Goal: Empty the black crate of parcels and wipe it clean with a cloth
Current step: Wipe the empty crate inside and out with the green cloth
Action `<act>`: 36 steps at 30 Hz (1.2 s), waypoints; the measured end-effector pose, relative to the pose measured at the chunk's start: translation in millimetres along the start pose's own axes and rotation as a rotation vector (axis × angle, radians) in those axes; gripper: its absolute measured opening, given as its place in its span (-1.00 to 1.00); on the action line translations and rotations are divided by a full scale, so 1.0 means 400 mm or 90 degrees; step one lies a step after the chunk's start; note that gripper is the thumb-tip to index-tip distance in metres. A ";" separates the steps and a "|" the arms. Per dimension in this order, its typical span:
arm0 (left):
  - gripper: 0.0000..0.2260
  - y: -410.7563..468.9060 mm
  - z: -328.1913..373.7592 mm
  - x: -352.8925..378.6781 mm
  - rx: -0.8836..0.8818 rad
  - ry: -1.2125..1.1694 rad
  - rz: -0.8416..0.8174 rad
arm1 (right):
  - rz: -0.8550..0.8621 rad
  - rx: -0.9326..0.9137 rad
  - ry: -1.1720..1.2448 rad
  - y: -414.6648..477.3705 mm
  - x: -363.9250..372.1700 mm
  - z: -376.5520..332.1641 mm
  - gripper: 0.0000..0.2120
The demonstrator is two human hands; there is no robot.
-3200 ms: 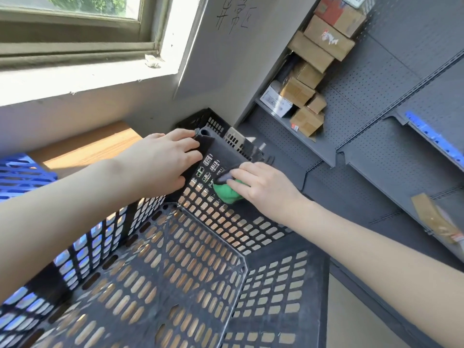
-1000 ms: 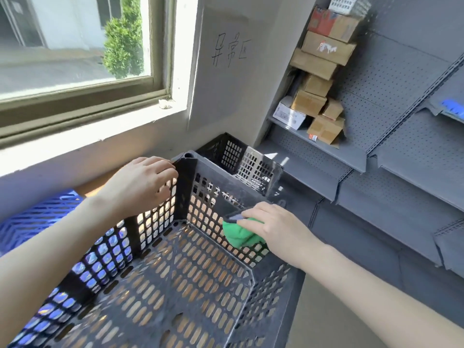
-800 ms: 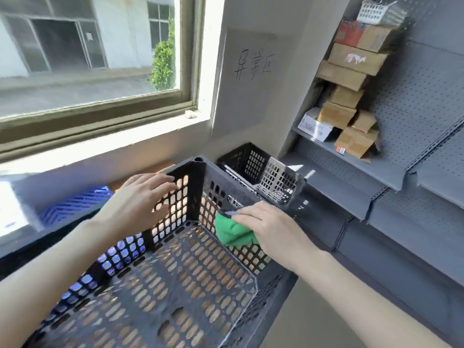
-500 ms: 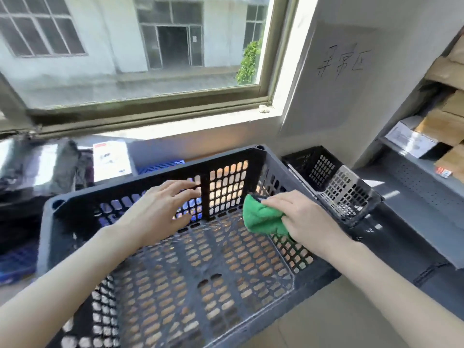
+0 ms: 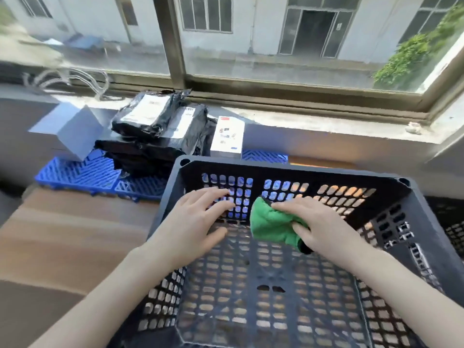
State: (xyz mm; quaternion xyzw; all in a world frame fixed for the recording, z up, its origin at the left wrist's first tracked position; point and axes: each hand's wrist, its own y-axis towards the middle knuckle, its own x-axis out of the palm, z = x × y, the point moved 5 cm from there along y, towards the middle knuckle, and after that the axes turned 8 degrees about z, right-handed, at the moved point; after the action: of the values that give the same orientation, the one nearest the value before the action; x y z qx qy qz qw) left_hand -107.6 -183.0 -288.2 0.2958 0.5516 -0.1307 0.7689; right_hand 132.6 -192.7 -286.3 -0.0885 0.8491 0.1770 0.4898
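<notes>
Empty black crate, green cloth inside, black parcels stacked beyond

A wooden counter beneath the window carries a black perforated crate and blue plastic grid pallets, stacked with black-wrapped parcels and white boxes.

Single view, head-mounted, wide-angle. Looks forward and steeply down from above the black crate, close enough that both forearms enter from the bottom edge and the crate fills the lower centre. Faces the window and its sill, which cross the upper frame and bend at the edges. No second view to overlap.
</notes>
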 end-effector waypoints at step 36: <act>-0.48 -0.403 0.318 -0.115 -0.759 0.107 0.151 | -0.432 -0.176 0.530 -0.083 0.374 -0.286 -0.47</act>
State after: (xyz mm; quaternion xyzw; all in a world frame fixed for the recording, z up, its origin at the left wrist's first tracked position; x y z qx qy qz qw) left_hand -111.0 -392.6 -268.1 -0.1170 0.5521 0.3107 0.7648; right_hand -23.5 -264.1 -370.1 -0.4832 0.8637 0.0686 0.1259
